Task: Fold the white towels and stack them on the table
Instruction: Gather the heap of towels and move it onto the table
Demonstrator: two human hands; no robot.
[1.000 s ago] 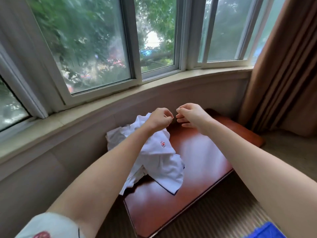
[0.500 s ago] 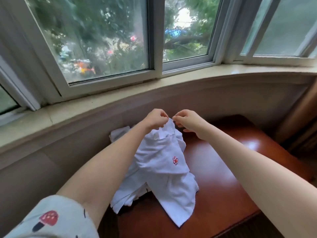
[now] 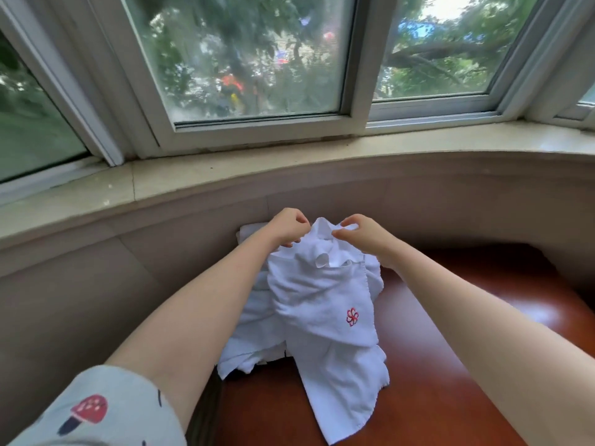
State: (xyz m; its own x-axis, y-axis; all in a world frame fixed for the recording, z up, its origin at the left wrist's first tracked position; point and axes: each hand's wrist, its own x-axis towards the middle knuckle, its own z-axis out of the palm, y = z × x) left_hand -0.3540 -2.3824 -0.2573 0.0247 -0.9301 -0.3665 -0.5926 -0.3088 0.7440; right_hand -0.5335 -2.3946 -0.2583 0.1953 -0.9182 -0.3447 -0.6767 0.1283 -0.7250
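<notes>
Both my hands now pinch the top edge of the white towel (image 3: 322, 304): left hand (image 3: 287, 231) and right hand (image 3: 360, 235) close together. It hangs long toward me over the table's (image 3: 450, 365) back left corner, on other crumpled towels (image 3: 254, 333).

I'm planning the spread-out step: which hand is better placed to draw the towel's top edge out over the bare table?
Probably the right hand. Both hands pinch the towel at its top edge, but the bare table lies on the right; the left hand sits over the towel heap.
</notes>
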